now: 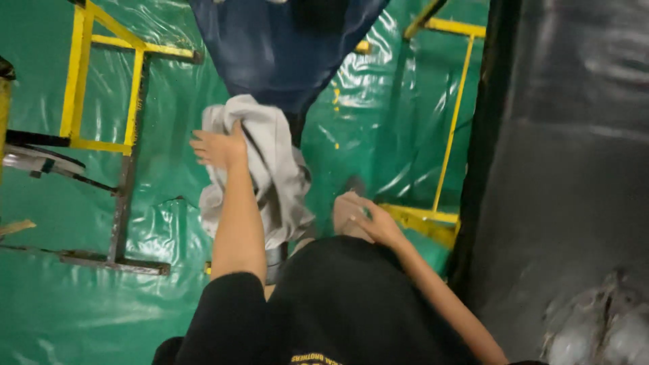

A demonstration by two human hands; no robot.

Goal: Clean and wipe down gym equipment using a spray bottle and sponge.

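**Grey cloth held up, left hand gripping**

Left hand closed on grey cloth, which hangs lengthwise down and to the right of it. Right hand lower, near the body, fingers curled on a beige piece; grip unclear. Below: green plastic sheeting on floor, yellow metal frames, dark blue fabric ahead.

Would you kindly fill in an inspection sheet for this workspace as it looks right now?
Surface: green tarp, glossy and wrinkled.
Job's things: grey cloth, bunched, hanging below the left hand.
Clutter: yellow frames, a dark blue sheet, a black sheet.
Grips: left hand clutches the cloth; right hand rests low near the waist, whether it holds anything is unclear.
Cables: nothing seen.
Surroundings: dim and blurred.
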